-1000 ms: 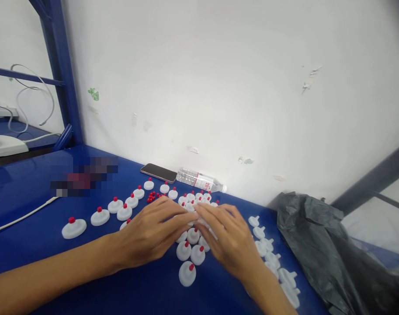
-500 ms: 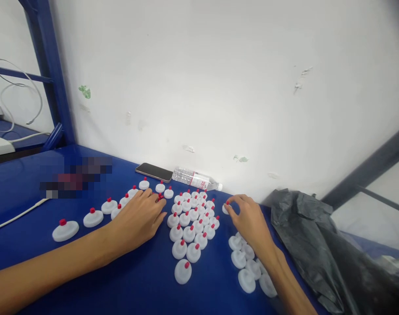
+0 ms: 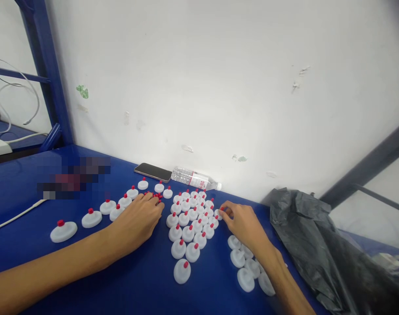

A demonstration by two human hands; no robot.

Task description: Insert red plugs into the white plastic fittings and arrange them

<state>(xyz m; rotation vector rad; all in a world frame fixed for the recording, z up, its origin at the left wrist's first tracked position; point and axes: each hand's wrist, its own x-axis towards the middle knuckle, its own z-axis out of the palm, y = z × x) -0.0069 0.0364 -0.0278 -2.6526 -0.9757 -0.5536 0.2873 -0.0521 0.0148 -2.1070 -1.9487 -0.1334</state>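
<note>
A tight cluster of white round caps with red tips (image 3: 191, 223) sits on the blue table (image 3: 137, 284). My left hand (image 3: 137, 221) lies palm down left of the cluster, its fingertips at a small heap of loose red plugs (image 3: 157, 196). My right hand (image 3: 241, 223) rests at the cluster's right edge, fingers pinched on one red-tipped white cap (image 3: 219, 214). Under my right wrist lie several white caps without red tips (image 3: 247, 267).
A curved row of red-tipped caps (image 3: 91, 218) runs off to the left. A phone (image 3: 152, 172) and a lying water bottle (image 3: 194, 179) sit by the wall. A crumpled black bag (image 3: 313, 245) lies on the right, a white cable (image 3: 15, 216) on the left.
My hands, together over the cluster a second ago, have parted. The left moved to the red plugs; the right went right and now brings a cap to the cluster's edge.
</note>
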